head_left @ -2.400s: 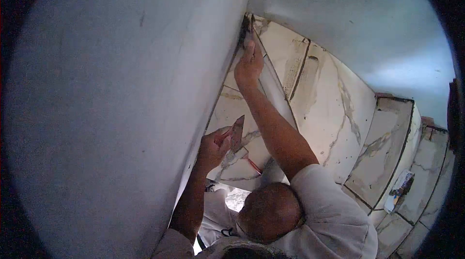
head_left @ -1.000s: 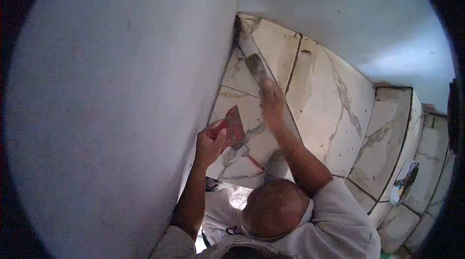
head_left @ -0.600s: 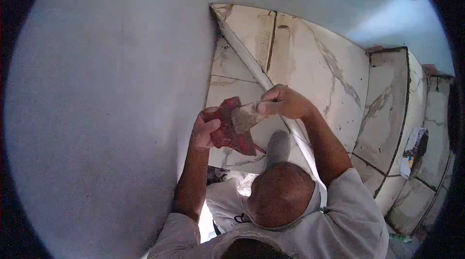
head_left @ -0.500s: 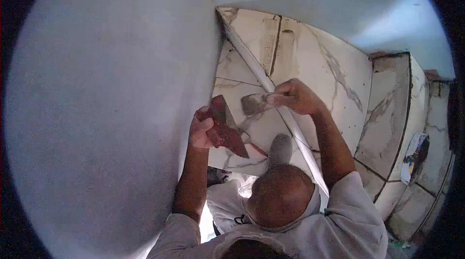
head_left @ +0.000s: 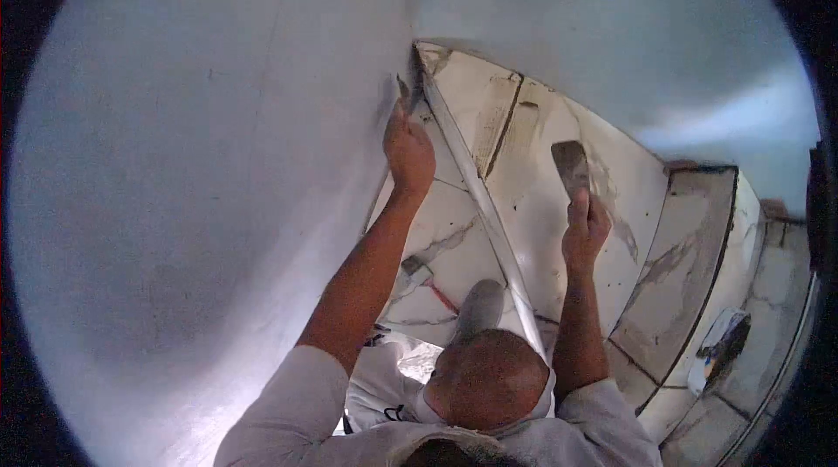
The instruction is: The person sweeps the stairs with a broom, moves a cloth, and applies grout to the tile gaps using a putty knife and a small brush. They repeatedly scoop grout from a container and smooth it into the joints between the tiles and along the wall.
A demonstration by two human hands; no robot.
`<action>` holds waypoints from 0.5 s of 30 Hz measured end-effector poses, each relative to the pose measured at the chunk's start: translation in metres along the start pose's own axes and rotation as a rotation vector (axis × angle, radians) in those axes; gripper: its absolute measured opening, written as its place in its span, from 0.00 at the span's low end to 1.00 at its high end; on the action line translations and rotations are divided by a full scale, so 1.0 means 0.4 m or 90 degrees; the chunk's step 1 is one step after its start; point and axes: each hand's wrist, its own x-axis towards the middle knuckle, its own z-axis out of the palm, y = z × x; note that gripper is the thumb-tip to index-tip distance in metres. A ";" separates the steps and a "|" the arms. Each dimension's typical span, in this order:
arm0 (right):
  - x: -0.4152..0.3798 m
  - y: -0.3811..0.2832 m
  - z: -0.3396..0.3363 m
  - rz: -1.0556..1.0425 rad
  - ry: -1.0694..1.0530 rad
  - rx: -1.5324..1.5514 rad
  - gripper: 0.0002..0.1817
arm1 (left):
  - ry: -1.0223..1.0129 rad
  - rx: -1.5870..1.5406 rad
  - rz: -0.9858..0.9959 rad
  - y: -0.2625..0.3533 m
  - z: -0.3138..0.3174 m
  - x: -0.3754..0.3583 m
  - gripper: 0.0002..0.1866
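Observation:
My left hand is raised against the left wall by the corner, its fingers closed. A dark, narrow piece sticks out above the fingers; most of it is hidden, and I cannot make out its full shape. Over the pale marbled tiles on the right, my right hand grips the handle of a putty knife, its broad, smeared blade pointing up and away from me. A long white trim strip runs diagonally between both hands.
On the tiled floor lies a flat-bladed tool with a red handle, beside my foot. Tiled steps descend on the right, with a white, dark-marked object on them. A smooth wall rises close on the left.
My left hand has moved up to the wall corner; the dark red flat piece it held is no longer plainly visible. My right hand has shifted right and lower, turning the putty knife blade upward.

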 end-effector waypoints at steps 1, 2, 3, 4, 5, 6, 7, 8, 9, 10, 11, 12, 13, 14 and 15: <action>-0.007 -0.003 -0.003 -0.011 -0.006 0.000 0.23 | 0.010 0.024 -0.006 -0.002 0.032 0.020 0.18; -0.019 -0.010 0.000 -0.006 0.001 0.005 0.23 | 0.020 0.049 -0.015 -0.005 0.059 0.038 0.19; -0.026 -0.013 0.000 -0.002 0.007 0.009 0.23 | 0.034 0.048 -0.022 -0.013 0.086 0.054 0.19; -0.030 -0.010 -0.003 -0.014 -0.002 0.008 0.23 | 0.046 0.070 -0.012 -0.023 0.109 0.069 0.19; -0.036 -0.004 -0.009 -0.002 0.001 0.001 0.23 | 0.056 0.083 -0.014 -0.033 0.128 0.075 0.20; -0.038 0.005 -0.015 0.009 0.003 -0.007 0.23 | 0.067 0.095 -0.015 -0.041 0.147 0.082 0.20; -0.041 0.026 -0.023 -0.001 -0.010 -0.011 0.23 | 0.081 0.080 -0.004 -0.050 0.162 0.083 0.20; -0.042 0.053 -0.030 -0.003 -0.002 -0.016 0.23 | 0.095 0.065 0.008 -0.061 0.177 0.085 0.21; -0.042 0.074 -0.038 -0.005 0.006 -0.021 0.23 | 0.104 0.066 -0.005 -0.079 0.195 0.094 0.21; -0.044 0.086 -0.048 -0.014 -0.008 -0.026 0.23 | 0.082 0.104 0.010 -0.097 0.211 0.105 0.21; -0.045 0.097 -0.058 0.006 -0.004 0.001 0.22 | 0.059 0.142 0.025 -0.115 0.226 0.107 0.22; -0.044 0.104 -0.062 0.028 0.002 0.027 0.21 | 0.064 0.141 0.014 -0.115 0.229 0.106 0.22; -0.040 0.087 -0.063 0.022 -0.006 0.022 0.21 | 0.048 0.148 0.026 -0.104 0.223 0.110 0.22; -0.040 0.064 -0.066 0.038 0.015 0.010 0.21 | 0.030 0.154 0.037 -0.093 0.217 0.113 0.23; -0.038 0.053 -0.069 0.053 0.037 -0.001 0.21 | 0.033 0.154 0.028 -0.084 0.208 0.121 0.23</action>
